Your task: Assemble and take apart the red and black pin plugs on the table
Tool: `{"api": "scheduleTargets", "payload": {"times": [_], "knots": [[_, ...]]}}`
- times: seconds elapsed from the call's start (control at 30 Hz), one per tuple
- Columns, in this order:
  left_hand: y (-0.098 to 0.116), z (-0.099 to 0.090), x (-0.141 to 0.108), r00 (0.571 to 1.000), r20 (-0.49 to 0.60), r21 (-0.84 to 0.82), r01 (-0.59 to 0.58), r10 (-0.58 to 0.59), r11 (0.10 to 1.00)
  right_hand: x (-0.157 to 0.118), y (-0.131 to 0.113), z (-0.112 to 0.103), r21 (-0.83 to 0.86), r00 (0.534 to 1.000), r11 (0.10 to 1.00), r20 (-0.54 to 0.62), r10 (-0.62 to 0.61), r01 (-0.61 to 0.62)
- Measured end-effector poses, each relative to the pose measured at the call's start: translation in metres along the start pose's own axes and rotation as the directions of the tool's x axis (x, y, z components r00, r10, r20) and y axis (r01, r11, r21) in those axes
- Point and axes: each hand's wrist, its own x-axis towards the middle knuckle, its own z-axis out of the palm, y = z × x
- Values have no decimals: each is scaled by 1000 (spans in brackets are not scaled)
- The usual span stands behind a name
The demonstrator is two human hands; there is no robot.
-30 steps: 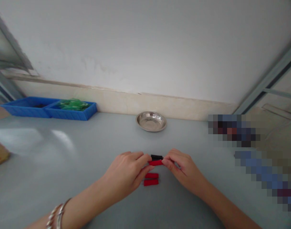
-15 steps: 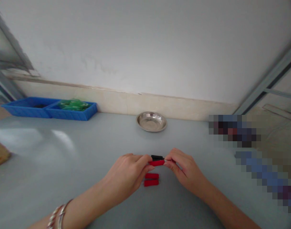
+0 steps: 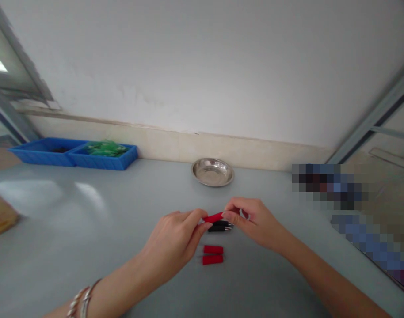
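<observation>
My left hand (image 3: 178, 234) pinches one end of a red tube-like piece (image 3: 213, 217) between thumb and fingers. At its other end, the thumb and forefinger of my right hand (image 3: 251, 218) are closed on it. The piece is raised over the table and tilted a little, its right end higher. Just below it lie two black pieces (image 3: 218, 227) of like shape with shiny metal ends, partly hidden by my left fingers. Nearer to me, two more red pieces (image 3: 213, 259) rest side by side, thin metal tips pointing left.
A round steel dish (image 3: 212, 173) stands by the wall. Two joined blue trays (image 3: 99, 162) sit at the back left, the right one holding green plastic-like material. A brown-yellow object (image 3: 3, 216) is at the left edge. Pixelated areas cover the right side.
The red piece has come up and away from the black pieces and now tilts. My right hand has risen slightly with it. The view has shifted a little.
</observation>
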Motion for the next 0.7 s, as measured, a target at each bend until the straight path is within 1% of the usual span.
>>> {"api": "scheduleTargets", "payload": {"times": [0.17,0.3,0.4,0.53,0.7], "knots": [[1,3,-1,999,-27,-3,-23,23,1000,-7,3,8,104,998,993,36,59,-62],[1,4,-1,998,-34,0,-51,51,999,-9,0,9,137,996,987,15,87,-88],[1,4,0,997,-33,0,-66,66,998,-9,-2,10,101,995,990,-14,99,-97],[1,5,-1,997,-1,-15,-74,74,997,-12,-2,15,29,995,995,-48,92,-90],[1,5,-2,997,52,-40,-56,58,998,-17,2,20,-63,997,998,-82,7,-12]]}}
